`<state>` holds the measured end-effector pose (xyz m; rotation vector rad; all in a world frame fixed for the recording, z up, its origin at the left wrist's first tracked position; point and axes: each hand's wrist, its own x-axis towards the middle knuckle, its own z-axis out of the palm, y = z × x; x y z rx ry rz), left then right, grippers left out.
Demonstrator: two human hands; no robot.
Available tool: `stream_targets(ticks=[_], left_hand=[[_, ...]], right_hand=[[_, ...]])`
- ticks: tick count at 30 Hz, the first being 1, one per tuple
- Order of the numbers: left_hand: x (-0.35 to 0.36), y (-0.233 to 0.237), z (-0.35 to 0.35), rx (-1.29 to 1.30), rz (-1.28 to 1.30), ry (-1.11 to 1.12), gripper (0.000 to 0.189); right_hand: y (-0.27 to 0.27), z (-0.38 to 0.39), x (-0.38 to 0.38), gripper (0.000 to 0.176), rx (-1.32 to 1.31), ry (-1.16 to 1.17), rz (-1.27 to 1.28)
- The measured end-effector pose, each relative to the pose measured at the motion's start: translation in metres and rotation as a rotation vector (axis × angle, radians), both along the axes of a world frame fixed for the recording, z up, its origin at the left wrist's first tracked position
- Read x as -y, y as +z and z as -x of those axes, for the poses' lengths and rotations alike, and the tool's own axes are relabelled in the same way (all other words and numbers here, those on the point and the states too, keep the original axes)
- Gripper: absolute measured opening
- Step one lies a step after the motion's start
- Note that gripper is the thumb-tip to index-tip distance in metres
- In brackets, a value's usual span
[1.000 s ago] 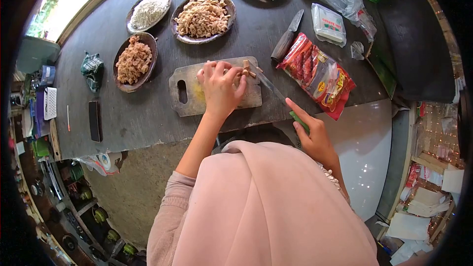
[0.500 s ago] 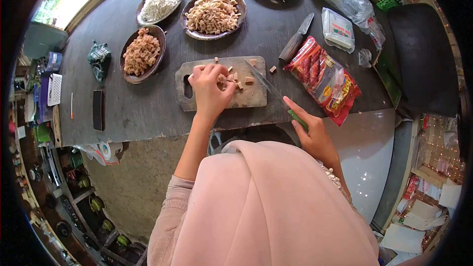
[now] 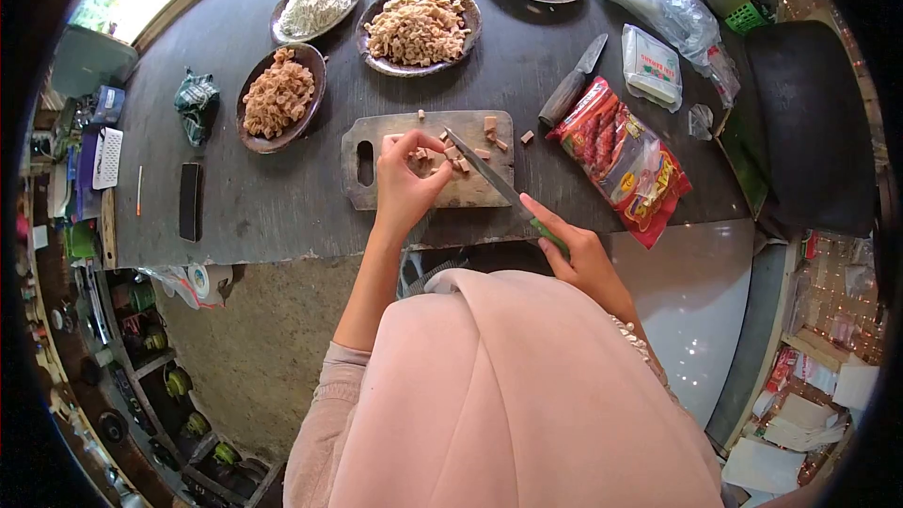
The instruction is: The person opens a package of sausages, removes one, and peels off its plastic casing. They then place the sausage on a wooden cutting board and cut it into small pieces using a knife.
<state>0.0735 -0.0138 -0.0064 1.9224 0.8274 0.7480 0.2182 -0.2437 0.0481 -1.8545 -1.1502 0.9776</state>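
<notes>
A wooden cutting board (image 3: 376, 193) with a handle slot lies near the table's front edge, small cut pieces of sausage (image 3: 490, 124) scattered over it. Above its left half, my left hand (image 3: 404, 179) has thumb and forefinger curled together around a small sausage piece, partly hidden by the fingers. My right hand (image 3: 578, 259) grips the green handle of a knife (image 3: 489, 174). The blade slants up and left across the board, its tip close to my left fingertips. One loose sausage piece (image 3: 527, 137) sits on the table right of the board.
Beyond the board stand bowls of chopped brown food (image 3: 419, 28) and curled pieces (image 3: 279, 94), and plates of white shreds (image 3: 320, 7). To the right lie a second knife (image 3: 569, 89), a red sausage packet (image 3: 625, 155) and plastic bags (image 3: 654, 0). A phone (image 3: 190, 202) lies left.
The knife has moved left, bringing its tip near my left fingertips. Pieces on the board's right side have shifted. The whole view has swung slightly.
</notes>
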Motion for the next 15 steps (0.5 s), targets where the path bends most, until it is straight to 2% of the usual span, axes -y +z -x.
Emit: stream_targets(ticks=[2,6,8,11,15], left_hand=[[0.000,0.000,0.001,0.035,0.062,-0.026,0.016],[-0.003,0.003,0.003,0.036,0.019,-0.096,0.014],[-0.002,0.011,0.007,-0.080,-0.154,-0.059,0.014],[-0.008,0.015,0.023,-0.127,-0.255,0.019,0.015],[-0.025,0.009,0.056,-0.168,-0.243,0.095,0.015]], right_hand=[[0.000,0.000,-0.001,0.065,0.046,0.005,-0.035],[0.003,0.000,0.000,0.065,0.111,-0.035,0.033],[0.002,0.001,0.001,0.065,0.155,-0.051,0.018],[0.001,0.005,0.003,0.064,0.193,-0.076,-0.045],[-0.004,0.015,0.005,0.065,0.113,-0.019,-0.029]])
